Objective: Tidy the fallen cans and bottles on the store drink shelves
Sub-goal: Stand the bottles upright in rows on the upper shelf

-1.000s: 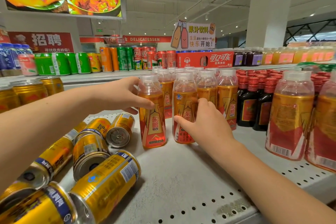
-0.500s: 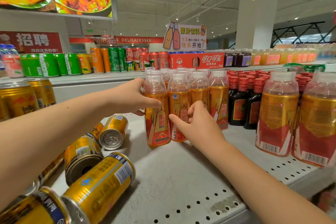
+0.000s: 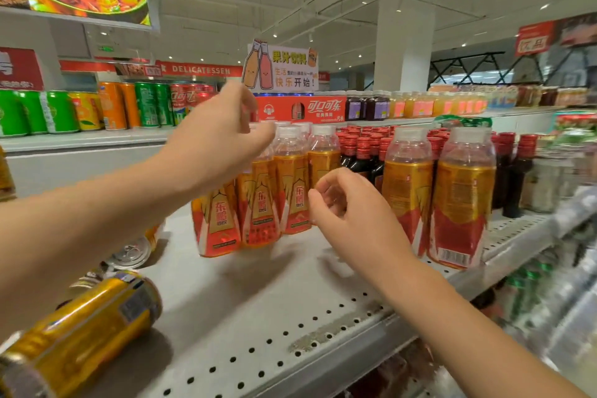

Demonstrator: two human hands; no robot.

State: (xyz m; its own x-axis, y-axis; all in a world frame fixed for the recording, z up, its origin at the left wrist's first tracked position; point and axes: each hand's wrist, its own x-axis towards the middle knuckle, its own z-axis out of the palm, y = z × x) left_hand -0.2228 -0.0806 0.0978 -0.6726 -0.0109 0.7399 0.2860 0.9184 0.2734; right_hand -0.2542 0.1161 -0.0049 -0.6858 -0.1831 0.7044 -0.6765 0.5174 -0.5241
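Left hand (image 3: 219, 139) raised above the bottle caps, fingers loosely curled, grip narrow and empty; blurred. Right hand (image 3: 352, 213) in the air just in front of the orange bottles (image 3: 258, 203), fingers curled, grip narrow, holding nothing, apart from the labels.

Orange bottles stand upright in a tight cluster mid-shelf. Two more (image 3: 436, 197) stand upright near the front edge of the shelf (image 3: 258, 317), to the right. Dark bottles (image 3: 365, 152) with red caps are behind, toward the rear.

One gold can (image 3: 84, 333) lies on its side at the shelf's left front corner. Another can (image 3: 130, 257) lies fallen further back along the left side, lid facing the camera.
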